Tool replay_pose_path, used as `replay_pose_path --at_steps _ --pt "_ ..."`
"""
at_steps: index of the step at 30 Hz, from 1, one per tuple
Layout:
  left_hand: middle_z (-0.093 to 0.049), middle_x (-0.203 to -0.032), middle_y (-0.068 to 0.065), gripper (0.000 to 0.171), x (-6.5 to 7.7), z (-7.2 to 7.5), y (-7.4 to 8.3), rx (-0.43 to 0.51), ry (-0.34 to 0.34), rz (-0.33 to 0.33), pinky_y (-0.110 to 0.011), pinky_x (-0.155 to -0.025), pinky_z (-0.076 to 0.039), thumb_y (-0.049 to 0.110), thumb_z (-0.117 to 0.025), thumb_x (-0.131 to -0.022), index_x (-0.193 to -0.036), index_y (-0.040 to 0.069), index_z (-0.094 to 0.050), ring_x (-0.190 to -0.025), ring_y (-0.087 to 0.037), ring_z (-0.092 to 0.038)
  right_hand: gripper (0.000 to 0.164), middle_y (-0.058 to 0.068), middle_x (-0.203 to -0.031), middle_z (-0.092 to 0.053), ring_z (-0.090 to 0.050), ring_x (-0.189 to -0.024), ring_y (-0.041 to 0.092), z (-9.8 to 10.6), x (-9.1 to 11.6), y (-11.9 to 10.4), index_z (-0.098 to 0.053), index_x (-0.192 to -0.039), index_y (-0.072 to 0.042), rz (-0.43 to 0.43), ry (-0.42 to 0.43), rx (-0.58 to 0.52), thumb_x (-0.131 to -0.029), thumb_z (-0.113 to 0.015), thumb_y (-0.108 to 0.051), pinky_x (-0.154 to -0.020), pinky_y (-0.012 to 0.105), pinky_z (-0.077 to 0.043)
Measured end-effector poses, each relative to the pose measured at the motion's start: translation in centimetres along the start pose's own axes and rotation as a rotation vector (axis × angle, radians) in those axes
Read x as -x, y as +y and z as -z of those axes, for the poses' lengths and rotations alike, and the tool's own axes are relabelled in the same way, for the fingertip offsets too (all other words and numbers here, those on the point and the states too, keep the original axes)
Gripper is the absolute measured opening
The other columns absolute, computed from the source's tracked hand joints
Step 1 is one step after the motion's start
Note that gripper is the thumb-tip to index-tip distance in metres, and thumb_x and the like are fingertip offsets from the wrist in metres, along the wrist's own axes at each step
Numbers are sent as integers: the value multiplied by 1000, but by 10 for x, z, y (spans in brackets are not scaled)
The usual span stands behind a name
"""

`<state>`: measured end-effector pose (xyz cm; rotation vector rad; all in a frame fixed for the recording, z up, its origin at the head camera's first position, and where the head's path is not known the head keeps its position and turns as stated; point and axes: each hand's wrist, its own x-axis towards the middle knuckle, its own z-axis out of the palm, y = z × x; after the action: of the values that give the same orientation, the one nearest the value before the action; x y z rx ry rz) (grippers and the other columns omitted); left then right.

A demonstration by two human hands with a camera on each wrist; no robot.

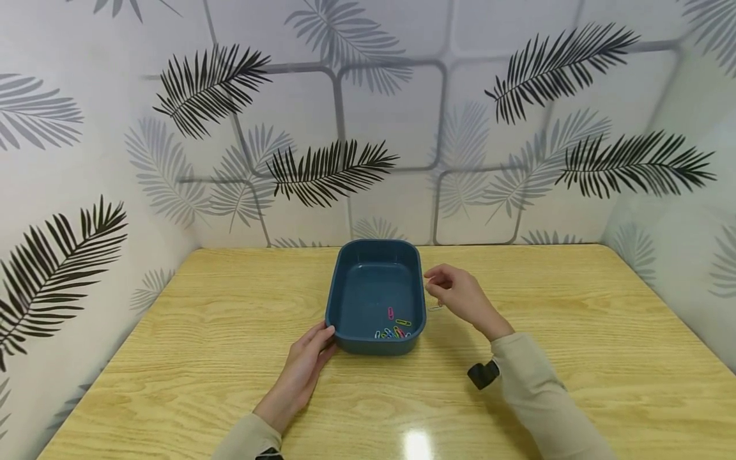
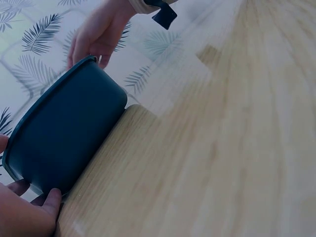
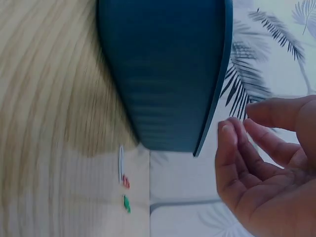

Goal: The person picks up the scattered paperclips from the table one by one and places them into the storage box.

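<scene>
A dark blue plastic bin (image 1: pixel 376 347) stands on the wooden table. Its near left corner is held by my left hand (image 1: pixel 305 361), with the thumb on the rim and the fingers along the outer wall. Several coloured paper clips (image 1: pixel 404 322) lie inside, mostly near the front right corner. Just outside the right rim, above the table, is my right hand (image 1: pixel 460 297). Its fingers are loosely bent, thumb apart from them, and nothing shows between them in the right wrist view. Below it lies a white paper clip (image 1: pixel 435 308), with a red clip (image 3: pixel 126 181) and a green clip (image 3: pixel 127 203) close by.
The wooden table (image 1: pixel 230 306) ends at a back wall (image 1: pixel 391 115) patterned with leaves. Similar panels rise at the left and right sides. A black strap piece (image 1: pixel 483 375) sticks out from the right sleeve.
</scene>
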<state>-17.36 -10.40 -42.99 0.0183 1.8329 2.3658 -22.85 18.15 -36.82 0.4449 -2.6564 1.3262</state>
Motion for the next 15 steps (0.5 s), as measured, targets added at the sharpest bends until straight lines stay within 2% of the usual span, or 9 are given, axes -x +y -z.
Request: replay_pose_path --at_steps 3,8,12,15 --pt "-37 -144 -27 53 0 0 0 -2 3 -3 -37 -109 -39 20 -50 -102 -143 -10 -36 -130 -31 -40 21 17 -95 -68 -64 -79 29 4 -2 9 -65 -111 8 -4 -57 85 -95 -58 -4 -63 32 -54" --pt "-38 -145 -26 50 -1 0 0 -5 14 10 -37 -109 -39 17 -49 -102 -143 -10 -37 -130 -31 -40 21 16 -92 -69 -63 -80 25 2 -4 24 -68 -108 10 42 -186 278 -92 -59 0 -68 37 -56" --pt "-38 -145 -25 50 -2 0 0 -6 14 17 -37 -109 -38 16 -49 -102 -143 -9 -37 -131 -31 -40 21 17 -89 -68 -61 -79 27 -1 -3 29 -68 -106 12 102 -233 440 -87 -61 6 -70 39 -56" --pt "-37 -145 -25 50 -2 0 0 -9 13 17 -38 -110 -37 16 -49 -102 -143 -9 -36 -130 -31 -40 24 20 -95 -69 -58 -82 29 -2 1 28 -69 -108 10 127 -268 554 -85 -64 6 -71 39 -55"
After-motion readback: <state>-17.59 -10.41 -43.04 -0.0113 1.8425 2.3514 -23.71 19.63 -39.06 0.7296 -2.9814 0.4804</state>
